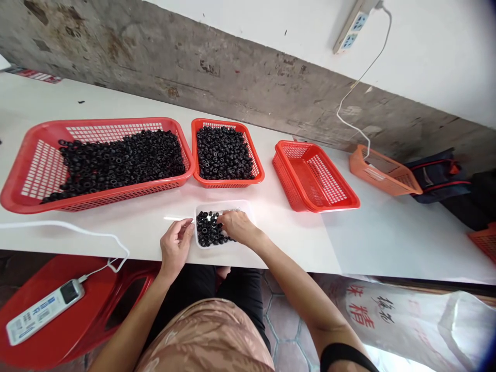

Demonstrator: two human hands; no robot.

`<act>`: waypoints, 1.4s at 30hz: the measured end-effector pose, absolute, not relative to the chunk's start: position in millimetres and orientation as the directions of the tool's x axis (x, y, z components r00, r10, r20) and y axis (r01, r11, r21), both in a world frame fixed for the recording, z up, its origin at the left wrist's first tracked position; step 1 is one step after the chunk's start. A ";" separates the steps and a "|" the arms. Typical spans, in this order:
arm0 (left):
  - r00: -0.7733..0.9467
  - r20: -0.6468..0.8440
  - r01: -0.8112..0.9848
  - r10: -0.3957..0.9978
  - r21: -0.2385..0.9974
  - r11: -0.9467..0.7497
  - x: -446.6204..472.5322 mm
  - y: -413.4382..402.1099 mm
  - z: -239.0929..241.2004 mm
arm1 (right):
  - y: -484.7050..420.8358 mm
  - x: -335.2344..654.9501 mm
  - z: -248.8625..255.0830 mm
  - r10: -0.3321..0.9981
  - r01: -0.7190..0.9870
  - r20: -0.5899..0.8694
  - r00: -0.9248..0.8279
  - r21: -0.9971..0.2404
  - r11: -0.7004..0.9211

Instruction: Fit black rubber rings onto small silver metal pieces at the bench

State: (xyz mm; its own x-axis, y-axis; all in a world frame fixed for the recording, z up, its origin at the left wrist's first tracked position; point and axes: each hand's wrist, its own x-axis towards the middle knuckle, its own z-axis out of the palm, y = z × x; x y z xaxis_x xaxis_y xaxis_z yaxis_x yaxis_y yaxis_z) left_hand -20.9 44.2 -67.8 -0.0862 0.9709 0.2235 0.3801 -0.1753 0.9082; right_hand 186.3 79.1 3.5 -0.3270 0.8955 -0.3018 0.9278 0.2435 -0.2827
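A small white tray [245, 208] near the table's front edge holds several small black rings [207, 232]. My right hand [237, 226] rests over the tray's right half, fingers curled down into the rings. My left hand [176, 245] sits just left of the tray on the white table [387, 237], fingers curled toward the tray's edge; whether it holds anything is hidden.
A large red basket [34, 170] of black rings stands far left. A smaller red basket [228, 182] full of rings is behind the tray. An empty red basket [313, 178] and an orange basket [382, 170] lie to the right. A power strip [42, 310] rests on a red stool below.
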 end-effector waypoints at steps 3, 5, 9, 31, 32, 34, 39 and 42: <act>-0.136 0.282 0.381 0.950 0.900 -0.213 -22.3 39.8 -61.4 | 75.8 190.2 11.0 0.911 0.924 -0.275 -0.306 -0.317 0.215; -0.125 0.373 0.428 0.919 0.856 -0.289 -20.4 35.9 -48.5 | 74.0 195.9 19.5 0.921 0.908 -0.243 -0.306 -0.367 0.205; 0.078 0.498 0.456 0.864 0.752 -0.475 -4.7 33.5 -13.7 | 70.7 205.1 42.0 0.883 0.622 -0.210 -0.420 -0.775 0.112; 0.187 -0.099 -0.193 0.977 0.972 0.136 -3.6 34.4 -1.9 | 89.4 188.2 2.2 0.955 0.995 -0.284 -0.086 -0.075 0.068; 0.198 -0.106 -0.190 0.974 0.971 0.144 -4.0 34.5 -2.7 | 90.3 187.7 -0.2 0.953 0.995 -0.288 -0.089 -0.074 0.071; 0.211 -0.118 -0.174 0.970 0.972 0.156 -4.9 34.9 -3.8 | 92.0 187.5 -2.9 0.953 0.994 -0.289 -0.088 -0.085 0.066; 0.190 -0.126 -0.124 0.974 0.981 0.151 -5.5 34.1 -4.7 | 92.5 188.5 -0.8 0.961 0.981 -0.267 -0.069 -0.193 0.016; 0.185 -0.094 -0.077 0.978 0.991 0.110 -6.0 31.8 -4.4 | 87.4 193.6 5.2 0.974 0.941 -0.220 -0.060 -0.339 -0.018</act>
